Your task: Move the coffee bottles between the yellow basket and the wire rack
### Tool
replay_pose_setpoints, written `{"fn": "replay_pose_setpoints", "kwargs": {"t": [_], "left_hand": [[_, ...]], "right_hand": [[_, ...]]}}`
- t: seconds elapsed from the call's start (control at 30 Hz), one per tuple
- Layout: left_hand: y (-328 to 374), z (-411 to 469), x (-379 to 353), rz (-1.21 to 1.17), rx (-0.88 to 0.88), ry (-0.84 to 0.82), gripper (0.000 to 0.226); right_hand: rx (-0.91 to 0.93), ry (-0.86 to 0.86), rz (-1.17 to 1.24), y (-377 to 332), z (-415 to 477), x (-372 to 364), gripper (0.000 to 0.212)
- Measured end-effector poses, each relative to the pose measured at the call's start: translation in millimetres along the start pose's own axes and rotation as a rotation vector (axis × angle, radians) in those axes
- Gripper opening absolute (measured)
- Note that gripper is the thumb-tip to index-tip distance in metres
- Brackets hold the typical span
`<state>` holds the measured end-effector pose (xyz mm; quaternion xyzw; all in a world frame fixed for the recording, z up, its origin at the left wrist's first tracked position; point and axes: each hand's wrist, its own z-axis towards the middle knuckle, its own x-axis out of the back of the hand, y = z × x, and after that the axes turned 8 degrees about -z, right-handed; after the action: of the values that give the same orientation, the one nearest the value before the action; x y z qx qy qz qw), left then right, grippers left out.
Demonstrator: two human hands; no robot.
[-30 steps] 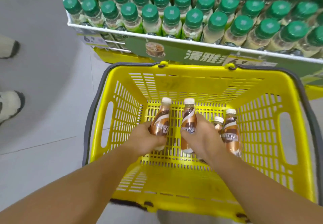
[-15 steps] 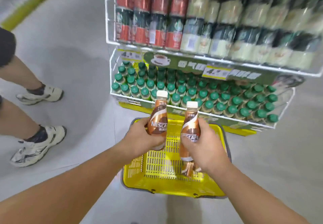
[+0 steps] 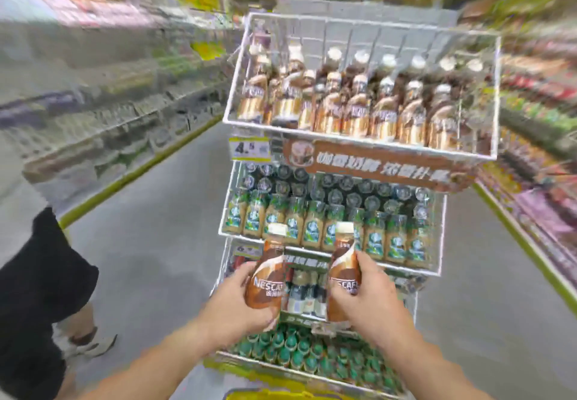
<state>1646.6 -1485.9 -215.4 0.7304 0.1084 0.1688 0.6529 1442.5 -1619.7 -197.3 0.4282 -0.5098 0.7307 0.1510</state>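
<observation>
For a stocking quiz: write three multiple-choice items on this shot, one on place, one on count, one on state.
1. Which rack tier holds the brown bottles?
A top
B second
C lowest

2. How many bottles do the left hand and right hand hold together?
A one
B two
C three

3. The left hand is:
A open
B gripping a bottle
C resting on the rack

Key:
1 A, brown bottles fill the top tier.
2 B, one each: left bottle, right bottle.
3 B, its fingers curl round the left bottle.
</observation>
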Motion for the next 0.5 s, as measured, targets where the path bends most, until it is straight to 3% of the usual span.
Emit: {"fn": "replay_pose_setpoints", "kwargs": {"t": [0.17, 0.27, 0.5], "left_hand": [[124.5, 7.8, 19.5, 0.032, -0.166, 0.031, 0.049], [187.6, 12.3, 32.3, 0.027, -0.210, 0.018, 0.062], [267.2, 49.2, 49.2, 0.154, -0.295, 0.040, 0.095]], "right_hand": [[0.093, 0.115, -0.008, -85.4, 24.0, 88.2, 0.018], [0.140, 0.182, -0.017, -127.7, 36.3, 127.3, 0.019], [0.120, 0.241, -0.026, -170.6, 72.0, 180.2, 0.026]]}}
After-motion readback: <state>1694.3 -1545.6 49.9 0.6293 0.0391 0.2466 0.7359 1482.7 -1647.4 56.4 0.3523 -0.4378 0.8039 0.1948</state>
